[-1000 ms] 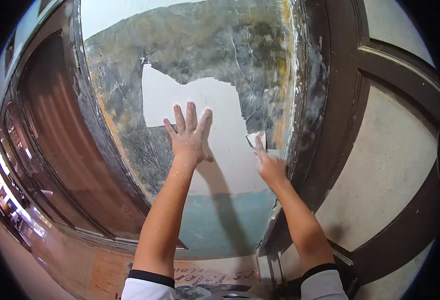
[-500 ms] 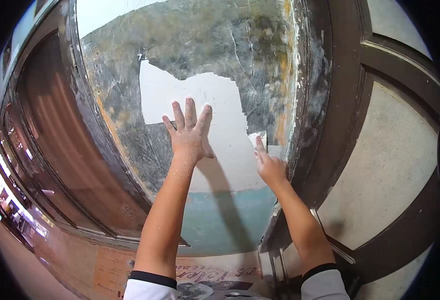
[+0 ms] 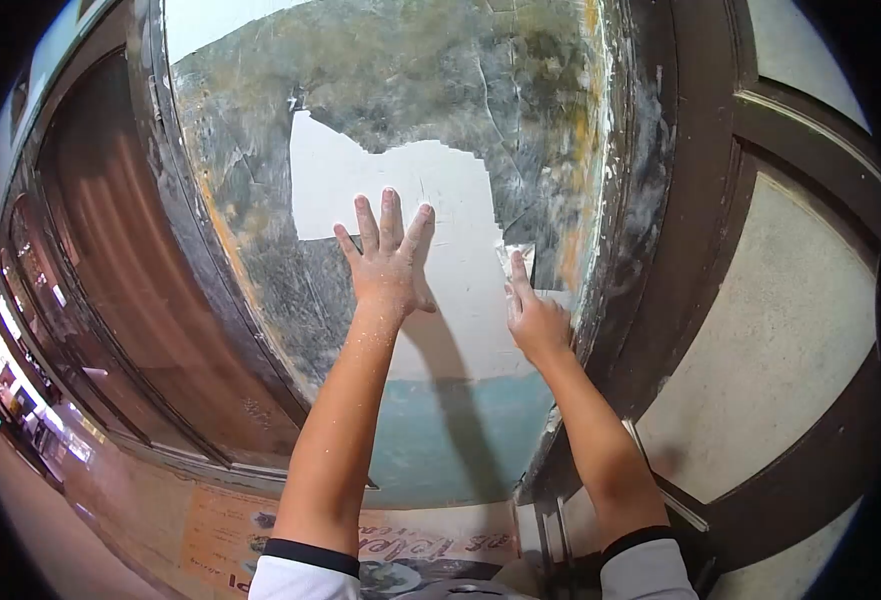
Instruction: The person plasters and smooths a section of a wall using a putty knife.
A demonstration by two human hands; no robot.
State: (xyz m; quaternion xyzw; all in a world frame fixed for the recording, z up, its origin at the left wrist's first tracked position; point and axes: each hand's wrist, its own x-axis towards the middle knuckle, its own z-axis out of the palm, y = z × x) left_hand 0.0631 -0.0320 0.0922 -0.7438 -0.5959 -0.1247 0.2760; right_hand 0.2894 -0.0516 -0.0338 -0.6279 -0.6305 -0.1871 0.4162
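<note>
My left hand [image 3: 388,262] lies spread on a white patch [image 3: 450,250] of the wall, its fingers apart and holding nothing. To its right, my right hand [image 3: 537,312] grips a small flat scraper [image 3: 516,262], the index finger stretched along its blade. The blade rests against the wall at the right edge of the white patch. Its handle is hidden in my palm. Dark, mottled wall surface [image 3: 360,80] with orange streaks surrounds the white patch, and a green band [image 3: 440,430] runs below it.
A dark wooden frame with brown panels [image 3: 130,220] stands on the left. On the right is a brown door with pale panels [image 3: 770,330]. Printed sheeting [image 3: 430,535] lies on the floor below the wall.
The wall has shifted slightly right and up in view. My right hand and the scraper have moved a little upward along the patch's edge. My left hand stays spread on the wall.
</note>
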